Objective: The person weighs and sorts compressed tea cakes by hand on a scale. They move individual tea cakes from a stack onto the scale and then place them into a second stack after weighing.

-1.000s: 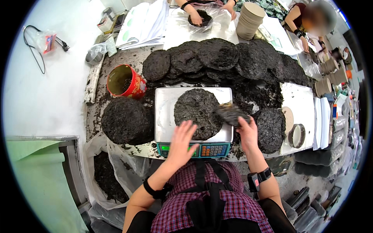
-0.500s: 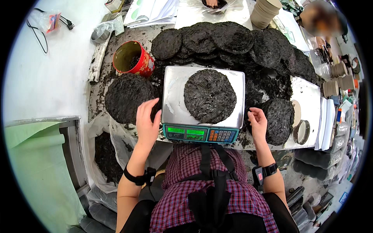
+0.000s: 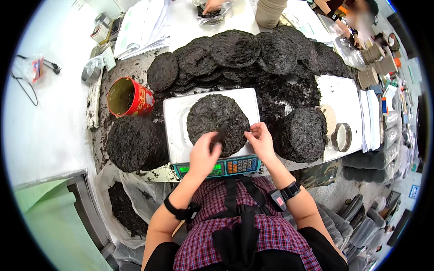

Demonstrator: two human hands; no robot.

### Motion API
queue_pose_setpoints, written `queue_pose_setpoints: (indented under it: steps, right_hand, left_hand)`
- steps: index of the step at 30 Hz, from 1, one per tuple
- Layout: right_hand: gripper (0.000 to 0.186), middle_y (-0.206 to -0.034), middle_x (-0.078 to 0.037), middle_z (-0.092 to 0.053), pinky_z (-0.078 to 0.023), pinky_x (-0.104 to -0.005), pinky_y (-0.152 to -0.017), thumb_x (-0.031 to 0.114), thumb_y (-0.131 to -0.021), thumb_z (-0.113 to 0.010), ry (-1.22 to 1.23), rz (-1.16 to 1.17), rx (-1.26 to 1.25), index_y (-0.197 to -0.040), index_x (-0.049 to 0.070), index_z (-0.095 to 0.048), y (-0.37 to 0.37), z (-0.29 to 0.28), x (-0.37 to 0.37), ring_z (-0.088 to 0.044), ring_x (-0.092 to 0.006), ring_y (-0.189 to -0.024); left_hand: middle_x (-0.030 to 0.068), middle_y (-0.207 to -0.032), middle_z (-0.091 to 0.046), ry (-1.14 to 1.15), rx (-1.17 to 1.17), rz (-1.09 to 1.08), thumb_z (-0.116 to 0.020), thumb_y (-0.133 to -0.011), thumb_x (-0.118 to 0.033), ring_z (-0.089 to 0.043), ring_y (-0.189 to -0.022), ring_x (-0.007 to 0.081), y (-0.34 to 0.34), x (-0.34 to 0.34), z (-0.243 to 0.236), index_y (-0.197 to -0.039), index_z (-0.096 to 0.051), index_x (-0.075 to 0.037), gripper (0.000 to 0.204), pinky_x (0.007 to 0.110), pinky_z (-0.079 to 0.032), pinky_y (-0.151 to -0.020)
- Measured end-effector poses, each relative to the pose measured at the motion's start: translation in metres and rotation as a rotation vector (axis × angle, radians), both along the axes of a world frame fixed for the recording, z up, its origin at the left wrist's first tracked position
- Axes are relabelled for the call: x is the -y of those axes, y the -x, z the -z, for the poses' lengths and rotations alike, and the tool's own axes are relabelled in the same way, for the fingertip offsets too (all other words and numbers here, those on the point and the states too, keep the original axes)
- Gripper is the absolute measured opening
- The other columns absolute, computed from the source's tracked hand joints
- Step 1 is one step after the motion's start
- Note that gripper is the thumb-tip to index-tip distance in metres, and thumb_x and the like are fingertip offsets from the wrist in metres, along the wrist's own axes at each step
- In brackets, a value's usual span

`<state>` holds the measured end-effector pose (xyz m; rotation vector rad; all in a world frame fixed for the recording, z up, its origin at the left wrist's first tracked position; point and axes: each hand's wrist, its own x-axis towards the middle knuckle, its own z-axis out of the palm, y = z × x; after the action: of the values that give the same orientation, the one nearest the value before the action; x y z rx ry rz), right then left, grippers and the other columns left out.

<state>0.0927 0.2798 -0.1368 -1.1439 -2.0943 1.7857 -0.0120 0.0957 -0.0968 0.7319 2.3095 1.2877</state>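
A round dark cake of what looks like dried seaweed (image 3: 214, 115) lies flat on the steel pan of a weighing scale (image 3: 174, 113) with a green-lit display and keypad. My right hand (image 3: 261, 143) pinches at the cake's right edge, thumb and fingertips close together. Over its near edge, my left hand (image 3: 204, 156) has thumb and fingers apart, slightly blurred, and hides part of the display. Thick similar cakes flank the scale: a left stack (image 3: 135, 143) and a right stack (image 3: 302, 135).
Behind the scale, overlapping seaweed cakes (image 3: 235, 49) form a long row amid loose flakes. A red tin (image 3: 143, 100) lies tilted at the left. A metal ring (image 3: 342, 137) rests at the right. A plastic-lined bag (image 3: 108, 207) of dark flakes is below. Other people's hands work across the table.
Both hands have moved inward from the scale's sides to the cake. My right hand has come to its right edge, my left over its near edge. The view has shifted.
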Motion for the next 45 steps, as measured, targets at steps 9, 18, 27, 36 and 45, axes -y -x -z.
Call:
queue_pose_setpoints:
  steps: [9, 18, 27, 36, 45]
  right_hand:
    - [0.029, -0.104, -0.006, -0.059, -0.047, -0.0283, -0.079, 0.012, -0.088, -0.063, -0.045, 0.108, -0.082, -0.114, 0.002, -0.055, 0.010, -0.003, -0.066, -0.057, -0.0125, -0.091]
    - [0.068, -0.134, -0.014, -0.049, -0.020, -0.0495, -0.110, 0.033, -0.070, -0.078, -0.372, 0.073, 0.921, -0.129, 0.013, -0.051, 0.079, 0.106, -0.143, -0.039, -0.0298, -0.130]
    - [0.024, -0.099, -0.007, -0.066, -0.050, -0.0295, -0.077, 0.007, -0.084, -0.066, 0.218, 0.316, -0.241, -0.106, 0.001, -0.057, 0.054, -0.036, -0.100, -0.062, -0.0153, -0.086]
    - [0.037, -0.092, -0.004, -0.059, -0.048, -0.0244, -0.071, 0.012, -0.080, -0.073, -0.015, -0.074, -0.091, -0.112, 0.002, -0.058, 0.035, -0.038, -0.026, -0.056, -0.0110, -0.081]
    - [0.032, -0.092, -0.007, -0.065, -0.051, -0.0244, -0.069, 0.013, -0.090, -0.062, 0.271, 0.026, 0.015, -0.117, -0.003, -0.055, -0.006, -0.018, -0.005, -0.062, -0.0124, -0.080]
  left_hand:
    - [0.0143, -0.142, -0.037, -0.414, 0.414, -0.511, -0.054, -0.092, -0.002, -0.037, -0.128, 0.0211, 0.018, 0.001, 0.027, -0.137, -0.034, 0.001, 0.050, 0.032, -0.028, -0.108]
    - [0.0108, -0.134, -0.044, -0.337, 0.414, -0.578, -0.050, -0.094, -0.002, -0.047, -0.117, 0.0164, 0.013, 0.010, 0.014, -0.139, -0.032, 0.000, 0.048, 0.030, -0.036, -0.101]
    - [0.0101, -0.125, -0.042, 0.015, 0.129, -0.428, -0.056, -0.093, -0.015, -0.039, -0.119, 0.0201, 0.016, 0.017, 0.019, -0.138, -0.038, -0.004, 0.050, 0.033, -0.029, -0.104]
    - [0.0172, -0.130, -0.037, 0.014, -0.165, -0.408, -0.059, -0.090, -0.019, -0.036, -0.121, 0.0308, 0.023, 0.067, 0.016, -0.137, -0.040, -0.004, 0.053, 0.040, -0.028, -0.104]
    - [0.0192, -0.141, -0.040, -0.225, 0.426, -0.348, -0.052, -0.097, -0.030, -0.037, -0.133, 0.0266, 0.043, 0.055, 0.013, -0.139, -0.035, 0.003, 0.056, 0.035, -0.030, -0.108]
